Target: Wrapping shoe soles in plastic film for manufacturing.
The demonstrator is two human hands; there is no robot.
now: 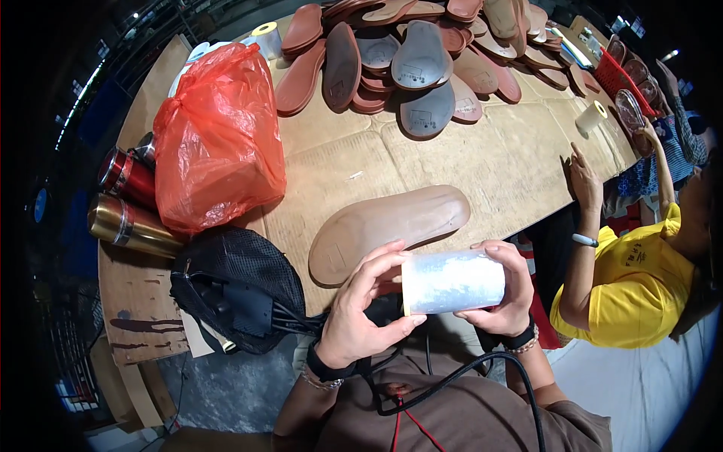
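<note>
Above my lap I hold a roll of whitish translucent film or stickers (453,282) sideways between both hands. My left hand (361,305) curves around its left end, with the thumb at the lower edge and the fingers at the upper edge. Around the right end, my right hand (514,290) is closed, thumb below and fingers over the top. Just beyond the roll, a single beige shoe sole (392,230) lies flat at the table's near edge. What exactly is on the roll is too bright to make out.
Shoe soles in brown and grey (425,56) are heaped at the table's far side. A red plastic bag (218,143), a gold flask (132,226) and a black mesh bag (233,290) stand left. Another roll (591,117) and a person in yellow (633,275) are right.
</note>
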